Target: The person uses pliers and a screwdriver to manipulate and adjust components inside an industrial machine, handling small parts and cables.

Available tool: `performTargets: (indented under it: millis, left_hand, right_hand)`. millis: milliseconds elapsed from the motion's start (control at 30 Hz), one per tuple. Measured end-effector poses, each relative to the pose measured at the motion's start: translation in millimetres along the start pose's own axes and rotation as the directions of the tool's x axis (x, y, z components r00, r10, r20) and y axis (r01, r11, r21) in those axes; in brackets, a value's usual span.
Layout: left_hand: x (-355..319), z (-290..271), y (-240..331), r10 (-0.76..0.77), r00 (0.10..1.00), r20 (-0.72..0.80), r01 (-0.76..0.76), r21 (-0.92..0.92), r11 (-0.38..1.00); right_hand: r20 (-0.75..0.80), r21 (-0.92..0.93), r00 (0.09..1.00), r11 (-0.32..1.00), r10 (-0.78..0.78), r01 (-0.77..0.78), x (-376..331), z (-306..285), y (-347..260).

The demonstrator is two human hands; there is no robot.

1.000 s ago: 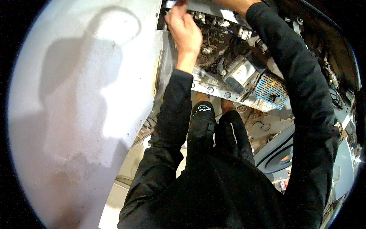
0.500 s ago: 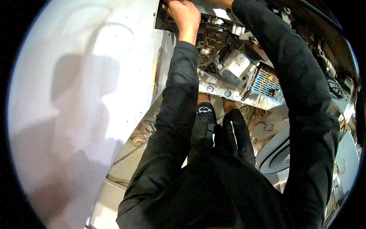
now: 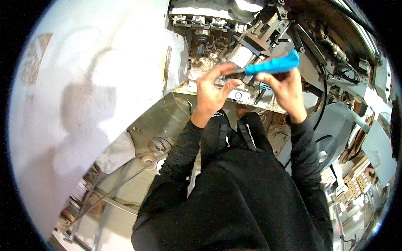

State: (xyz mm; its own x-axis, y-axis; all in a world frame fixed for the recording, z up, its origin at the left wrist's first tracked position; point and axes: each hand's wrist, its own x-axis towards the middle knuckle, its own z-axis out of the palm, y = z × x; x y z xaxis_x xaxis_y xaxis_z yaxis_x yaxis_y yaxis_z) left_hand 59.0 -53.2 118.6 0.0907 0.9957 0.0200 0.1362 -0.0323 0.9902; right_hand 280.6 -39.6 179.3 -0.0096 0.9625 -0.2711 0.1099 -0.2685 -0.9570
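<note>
A tool with a ribbed blue handle (image 3: 274, 65) is held up in front of my body, over the open machine. Its dark metal end points left and is blurred, so its exact kind is unclear. My right hand (image 3: 289, 93) grips the handle, with fingers behind it and the thumb in front. My left hand (image 3: 212, 91) has its thumb and forefinger around the metal end. Beneath the hands lies the machine's dusty inside, with a metal motor-like block (image 3: 242, 55) and wood chips (image 3: 206, 62). A round gauge (image 3: 238, 96) sits on the pale front rail.
A large white panel (image 3: 83, 125) fills the left side. Black hoses and cables (image 3: 324, 104) hang at the right. On the floor are a long metal bar (image 3: 130, 179), a roll of tape (image 3: 147, 162) and a pale sack (image 3: 117, 152). Wood pieces (image 3: 356, 186) are stacked at lower right.
Both hands have come back from the far edge toward my body, and the blue-handled tool now shows between them. My view has shifted, revealing more of the machine's far side.
</note>
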Motion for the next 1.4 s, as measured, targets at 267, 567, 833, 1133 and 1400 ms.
performTargets:
  millis: [267,567,833,1133,1400]
  left_hand:
    - [-64.2,0.6,0.9,-0.008,0.975,0.221,-0.007,0.064,0.998]
    - [92.0,-36.2,-84.2,0.273,0.950,-0.153,-0.110,0.654,0.749]
    - [195.8,-14.7,-138.7,0.311,0.933,-0.179,-0.122,0.655,0.746]
    - [176.4,-14.1,-134.0,0.412,0.898,-0.158,-0.088,0.851,0.518]
    - [37.8,-19.9,-125.8,-0.231,0.872,-0.432,0.380,0.302,0.874]
  right_hand:
    - [0.000,0.274,0.981,0.943,0.196,-0.189,-72.8,-21.2,27.5]
    - [-0.341,0.168,0.940,0.985,0.019,0.041,-73.5,-75.1,34.8]
    - [-0.389,0.142,0.913,0.987,0.125,-0.075,-102.1,-61.1,52.2]
    - [-0.419,0.262,0.889,0.962,0.184,-0.076,-94.2,-53.8,63.2]
    - [-0.455,0.235,0.862,0.964,0.223,-0.125,-100.6,-46.9,75.4]
